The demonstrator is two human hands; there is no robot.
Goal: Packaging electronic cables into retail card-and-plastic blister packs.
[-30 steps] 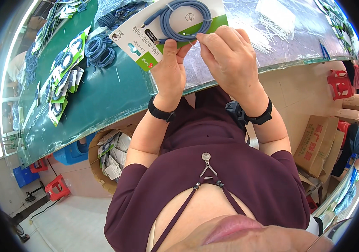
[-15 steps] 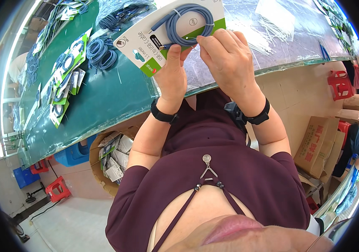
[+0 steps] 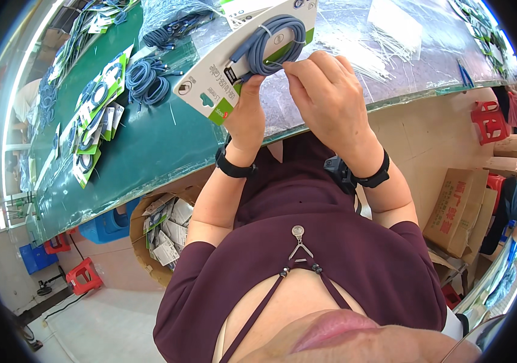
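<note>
Over the table edge I hold up a white and green backing card (image 3: 201,78) with a coiled blue cable (image 3: 300,37) lying on its face. My left hand (image 3: 246,124) grips the card from below, thumb in front near the cable's plug end and the other fingers hidden behind. A thin white tie (image 3: 275,64) sticks out from the coil. Its end meets the closed fingertips of my right hand (image 3: 331,91), which appear to pinch it. Another white tie loops round the upper part of the coil.
Loose coiled blue cables (image 3: 146,81) and a stack of carded cables (image 3: 95,115) lie on the green tabletop (image 3: 149,145) at left. White ties (image 3: 355,55) are spread at right. Below the table stand a carton (image 3: 139,245) of packaging and, at right, a cardboard box (image 3: 452,212).
The card has tilted and shifted slightly, its lower left corner now nearer me. My right hand stays at the coil, a little lower, and more of the white tie shows.
</note>
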